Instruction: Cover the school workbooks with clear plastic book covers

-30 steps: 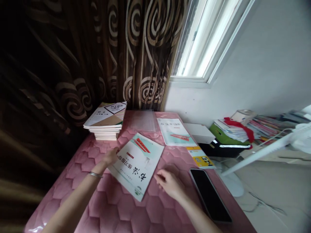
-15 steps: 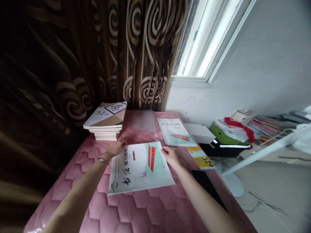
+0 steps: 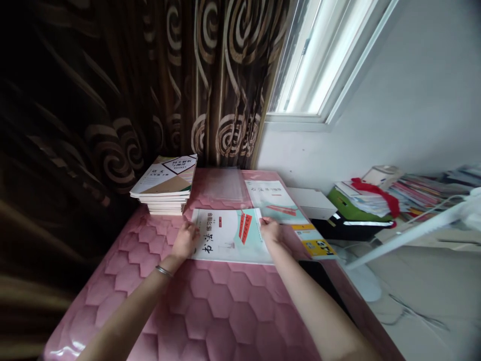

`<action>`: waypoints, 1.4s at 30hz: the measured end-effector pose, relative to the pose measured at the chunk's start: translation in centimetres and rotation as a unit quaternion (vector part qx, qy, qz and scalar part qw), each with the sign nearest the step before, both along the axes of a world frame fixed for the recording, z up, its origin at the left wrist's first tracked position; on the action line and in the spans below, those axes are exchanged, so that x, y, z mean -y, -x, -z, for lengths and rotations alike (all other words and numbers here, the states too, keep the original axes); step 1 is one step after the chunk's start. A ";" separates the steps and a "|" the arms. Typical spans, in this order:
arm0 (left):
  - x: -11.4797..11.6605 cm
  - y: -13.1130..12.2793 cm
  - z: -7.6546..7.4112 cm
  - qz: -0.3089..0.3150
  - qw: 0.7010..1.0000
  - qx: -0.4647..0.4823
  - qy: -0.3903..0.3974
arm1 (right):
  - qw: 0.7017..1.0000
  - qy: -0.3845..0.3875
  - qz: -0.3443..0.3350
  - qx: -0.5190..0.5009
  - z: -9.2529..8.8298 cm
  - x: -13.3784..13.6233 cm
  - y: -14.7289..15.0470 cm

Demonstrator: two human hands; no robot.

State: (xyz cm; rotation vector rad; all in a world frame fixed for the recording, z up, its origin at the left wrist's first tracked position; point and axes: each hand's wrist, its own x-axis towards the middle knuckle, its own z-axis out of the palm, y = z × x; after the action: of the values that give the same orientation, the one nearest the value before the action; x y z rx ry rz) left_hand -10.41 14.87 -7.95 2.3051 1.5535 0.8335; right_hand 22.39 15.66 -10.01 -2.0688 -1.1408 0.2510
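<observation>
A calligraphy workbook (image 3: 229, 245) with a white and pale green cover and a red banner print lies low over the pink table, turned sideways to me. My left hand (image 3: 186, 239), with a metal bracelet at the wrist, has its fingers closed at the book's left edge. Its opposite edge is pinched by my right hand (image 3: 271, 231), the thumb on top. Just behind it is a similar calligraphy workbook (image 3: 276, 205). A stack of books (image 3: 163, 178) stands at the back left, close to my left hand. Clear plastic covers (image 3: 224, 184) lie at the back of the table.
A yellow and white booklet (image 3: 315, 244) and a black flat device (image 3: 325, 283) lie along the pink padded tabletop's (image 3: 210, 306) right side. Beyond are a white box (image 3: 313, 203), a green-and-black storage box (image 3: 353, 220) and a white stand (image 3: 409, 228). A patterned curtain (image 3: 169, 95) hangs behind.
Both hands have moved the workbook away from me and slightly right, turning it straighter and flatter. It now comes up against the other workbook. My left hand has shifted down along its side.
</observation>
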 end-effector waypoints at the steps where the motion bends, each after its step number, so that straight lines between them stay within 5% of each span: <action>1: 0.3 0.4 0.4 -0.001 1.000 0.002 0.000 | 1.000 0.007 -0.002 0.010 -0.2 0.1 0.0; 6: 1.0 1.5 1.3 0.012 1.000 0.015 -0.015 | 0.997 0.016 -0.033 0.066 -1.3 1.6 -0.3; 10: 2.2 1.0 0.5 0.008 0.999 -0.019 -0.035 | 0.993 -0.009 -0.067 0.099 -2.0 4.0 0.3; 18: 7.5 -1.6 -0.7 0.181 0.976 -0.100 -0.066 | 0.920 -0.155 -0.347 0.094 -0.7 10.4 9.2; 25: 7.7 -2.3 0.2 0.157 0.980 -0.099 -0.072 | 0.906 -0.096 -0.362 0.200 -0.8 11.3 13.5; 33: 7.6 -1.6 0.1 0.154 0.979 -0.113 -0.066 | 0.902 -0.113 -0.364 0.202 -0.7 11.7 11.9; 42: 7.0 3.9 -0.3 0.126 0.983 -0.125 -0.051 | 0.912 -0.076 -0.331 0.231 -0.8 14.0 4.2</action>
State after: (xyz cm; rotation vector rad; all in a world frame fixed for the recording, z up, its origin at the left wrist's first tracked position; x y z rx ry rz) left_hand -14.27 7.85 -7.61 2.6964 1.2914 0.5921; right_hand 18.21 1.68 -9.24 -1.5750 -2.0711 -0.0204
